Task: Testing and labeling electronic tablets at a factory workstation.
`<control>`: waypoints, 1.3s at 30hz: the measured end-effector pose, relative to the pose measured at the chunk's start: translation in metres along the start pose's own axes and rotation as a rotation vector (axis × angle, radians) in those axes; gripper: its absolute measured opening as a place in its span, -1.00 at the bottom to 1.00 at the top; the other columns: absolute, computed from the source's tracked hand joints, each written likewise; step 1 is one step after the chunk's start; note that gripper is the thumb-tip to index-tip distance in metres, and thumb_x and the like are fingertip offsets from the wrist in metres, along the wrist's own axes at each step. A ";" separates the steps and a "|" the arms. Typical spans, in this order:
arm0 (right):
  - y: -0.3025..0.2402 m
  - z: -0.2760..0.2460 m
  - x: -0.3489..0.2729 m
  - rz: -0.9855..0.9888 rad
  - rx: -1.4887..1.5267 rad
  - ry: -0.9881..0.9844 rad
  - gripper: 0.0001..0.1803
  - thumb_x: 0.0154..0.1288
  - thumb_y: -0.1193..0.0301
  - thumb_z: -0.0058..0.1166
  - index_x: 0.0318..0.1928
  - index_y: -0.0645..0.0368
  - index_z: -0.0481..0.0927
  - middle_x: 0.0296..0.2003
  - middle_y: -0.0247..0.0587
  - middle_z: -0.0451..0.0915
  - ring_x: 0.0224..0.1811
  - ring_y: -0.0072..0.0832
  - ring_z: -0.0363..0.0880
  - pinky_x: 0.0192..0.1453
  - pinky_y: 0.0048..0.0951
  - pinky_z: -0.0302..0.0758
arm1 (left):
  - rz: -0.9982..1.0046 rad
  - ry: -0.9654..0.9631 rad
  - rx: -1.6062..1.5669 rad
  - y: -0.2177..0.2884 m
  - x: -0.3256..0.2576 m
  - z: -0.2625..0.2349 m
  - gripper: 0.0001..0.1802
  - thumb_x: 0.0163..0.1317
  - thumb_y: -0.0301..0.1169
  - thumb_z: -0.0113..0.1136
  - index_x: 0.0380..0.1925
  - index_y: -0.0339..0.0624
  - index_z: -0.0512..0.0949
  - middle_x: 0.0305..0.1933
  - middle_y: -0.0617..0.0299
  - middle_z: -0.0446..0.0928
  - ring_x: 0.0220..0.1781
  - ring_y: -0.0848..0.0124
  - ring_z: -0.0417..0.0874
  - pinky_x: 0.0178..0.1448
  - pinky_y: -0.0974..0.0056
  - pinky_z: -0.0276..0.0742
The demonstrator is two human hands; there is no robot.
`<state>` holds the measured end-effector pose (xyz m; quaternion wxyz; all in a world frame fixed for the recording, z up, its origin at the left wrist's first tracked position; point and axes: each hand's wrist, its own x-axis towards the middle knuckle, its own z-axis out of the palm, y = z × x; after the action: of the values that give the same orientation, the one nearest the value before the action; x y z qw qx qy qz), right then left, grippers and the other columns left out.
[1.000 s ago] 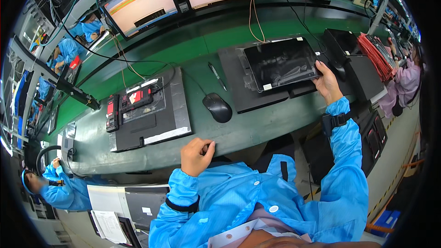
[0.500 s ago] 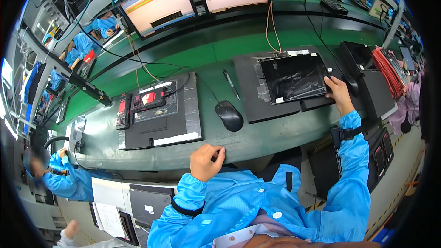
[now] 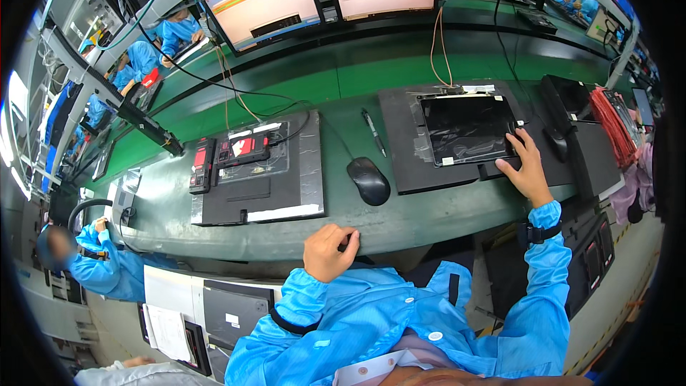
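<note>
A black tablet (image 3: 468, 129), its glossy screen facing up, lies on a black foam pad (image 3: 407, 175) at the right of the bench. My right hand (image 3: 530, 175) is open at the tablet's lower right corner. Its fingertips rest at the right edge, and the thumb is spread apart below. My left hand (image 3: 329, 252) is curled into a loose fist at the bench's front edge, with nothing visible in it. Between the two pads lie a black mouse (image 3: 369, 180) and a pen (image 3: 374, 133).
On the left pad (image 3: 300, 189) sit black-and-red devices (image 3: 243, 149) with cables. Two monitors (image 3: 264, 7) stand behind. Red sleeves (image 3: 612, 125) and a black case (image 3: 572, 100) are at the far right. A co-worker (image 3: 107, 264) in blue sits at the left.
The tablet has settled flatter onto the pad. My right hand has loosened from its right edge and spread its fingers. The left hand keeps its curl. The whole view has shifted slightly.
</note>
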<state>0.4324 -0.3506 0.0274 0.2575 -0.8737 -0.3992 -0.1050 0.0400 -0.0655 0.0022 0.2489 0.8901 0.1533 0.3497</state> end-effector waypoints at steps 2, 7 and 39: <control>0.006 -0.002 0.005 0.033 0.025 -0.013 -0.27 0.22 0.12 0.48 0.38 0.03 0.61 0.51 -0.01 0.35 0.55 0.04 0.31 0.59 -0.04 0.26 | 0.000 -0.001 0.012 0.000 0.000 0.001 -0.91 0.15 -0.52 0.48 -0.38 -0.14 0.71 -0.54 0.25 0.53 -0.53 0.28 0.59 -0.45 0.20 0.47; 0.004 -0.010 0.014 0.045 0.047 -0.094 -0.34 0.26 0.20 0.46 0.37 0.00 0.63 0.52 -0.06 0.37 0.55 0.01 0.31 0.59 -0.07 0.25 | 0.003 -0.010 0.008 -0.001 -0.001 0.001 -0.91 0.16 -0.51 0.47 -0.37 -0.14 0.71 -0.53 0.24 0.53 -0.52 0.28 0.60 -0.44 0.20 0.47; 0.003 0.022 -0.006 0.003 -0.174 0.210 -0.26 0.35 0.04 0.35 0.42 0.16 0.51 0.44 0.10 0.41 0.52 0.07 0.31 0.61 0.08 0.15 | -0.012 -0.014 0.009 0.002 -0.001 -0.001 -0.90 0.14 -0.55 0.47 -0.38 -0.15 0.71 -0.54 0.24 0.51 -0.53 0.27 0.56 -0.45 0.18 0.43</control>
<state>0.4299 -0.3447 0.0053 0.2210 -0.8775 -0.3583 -0.2298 0.0392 -0.0671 0.0030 0.2482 0.8927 0.1583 0.3412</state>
